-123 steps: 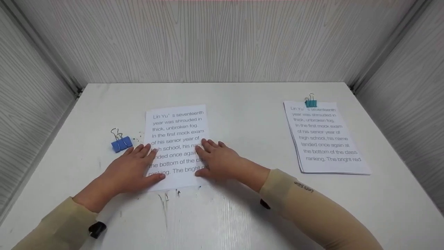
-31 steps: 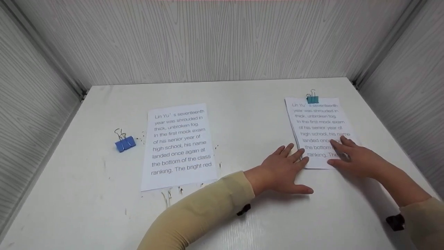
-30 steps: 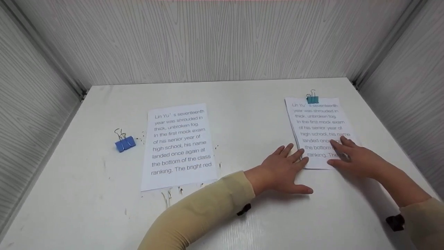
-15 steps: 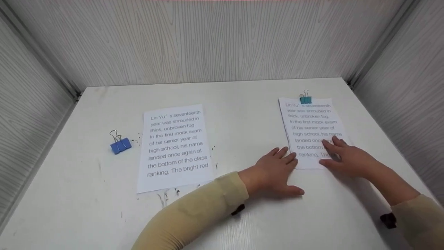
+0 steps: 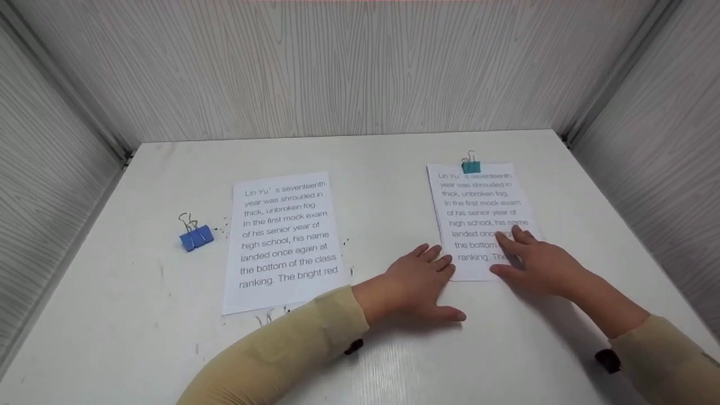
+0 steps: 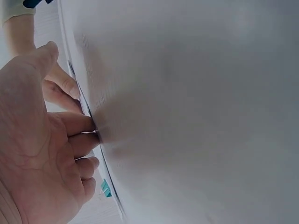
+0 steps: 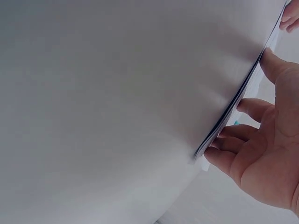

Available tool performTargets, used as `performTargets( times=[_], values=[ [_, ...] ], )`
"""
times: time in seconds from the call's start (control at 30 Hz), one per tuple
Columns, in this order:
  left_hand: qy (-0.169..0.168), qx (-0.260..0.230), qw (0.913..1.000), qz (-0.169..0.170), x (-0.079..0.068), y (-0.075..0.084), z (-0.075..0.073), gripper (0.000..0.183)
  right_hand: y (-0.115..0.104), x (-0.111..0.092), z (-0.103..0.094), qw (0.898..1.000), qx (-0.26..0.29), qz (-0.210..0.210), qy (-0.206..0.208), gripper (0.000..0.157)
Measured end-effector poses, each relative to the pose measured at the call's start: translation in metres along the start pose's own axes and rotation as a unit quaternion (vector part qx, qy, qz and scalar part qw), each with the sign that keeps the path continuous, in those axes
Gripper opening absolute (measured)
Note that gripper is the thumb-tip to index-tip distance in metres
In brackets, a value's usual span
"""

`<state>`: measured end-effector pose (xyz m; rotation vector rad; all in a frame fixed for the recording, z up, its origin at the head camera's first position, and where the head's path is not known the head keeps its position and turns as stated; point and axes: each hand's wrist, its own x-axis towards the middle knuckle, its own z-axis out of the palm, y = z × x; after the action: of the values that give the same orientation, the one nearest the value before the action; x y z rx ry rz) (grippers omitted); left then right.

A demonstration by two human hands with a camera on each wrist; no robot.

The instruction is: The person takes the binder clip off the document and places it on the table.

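A stack of printed paper [image 5: 478, 197] lies on the right half of the table, a teal binder clip [image 5: 471, 167] on its top edge. My left hand [image 5: 413, 284] lies palm down with fingers spread, fingertips at the stack's lower left edge. On the lower right of the stack rests my right hand [image 5: 543, 267], its straight fingers covering the ends of some lines. In the left wrist view, fingertips [image 6: 91, 123] meet the paper edge; the right wrist view shows fingertips [image 7: 212, 154] along several layered sheets. Neither hand pinches the paper.
Another printed paper stack [image 5: 284, 242] lies at left, with no clip on it. Beside it a blue binder clip [image 5: 196, 238] rests with its wire handles up. Dark marks dot the white table [image 5: 388, 185]. Grey wood-grain walls [image 5: 349, 67] enclose the back and sides.
Both hands have left the left paper and crossed to the right stack. Over the last half second the clipped stack has slid left along with both hands. The left paper and blue clip stay put.
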<state>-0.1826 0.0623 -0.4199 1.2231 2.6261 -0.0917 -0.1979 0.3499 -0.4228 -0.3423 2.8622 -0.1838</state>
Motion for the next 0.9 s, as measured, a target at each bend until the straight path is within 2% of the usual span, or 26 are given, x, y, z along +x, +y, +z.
performTargets(
  times=[0.23, 0.67, 0.9],
  values=[
    [0.015, 0.009, 0.9998, -0.001, -0.028, -0.011, 0.005, 0.099, -0.029, 0.002, 0.004, 0.999, -0.015, -0.032, 0.021, 0.082],
    [0.044, -0.023, 0.9988, 0.001, -0.080, -0.033, 0.019, 0.098, -0.079, 0.011, 0.015, 0.996, -0.044, -0.061, 0.038, 0.078],
    [0.055, -0.023, 0.9982, 0.003, -0.104, -0.040, 0.029, 0.098, -0.101, 0.012, 0.019, 0.993, -0.055, -0.089, 0.049, 0.078]
  ],
)
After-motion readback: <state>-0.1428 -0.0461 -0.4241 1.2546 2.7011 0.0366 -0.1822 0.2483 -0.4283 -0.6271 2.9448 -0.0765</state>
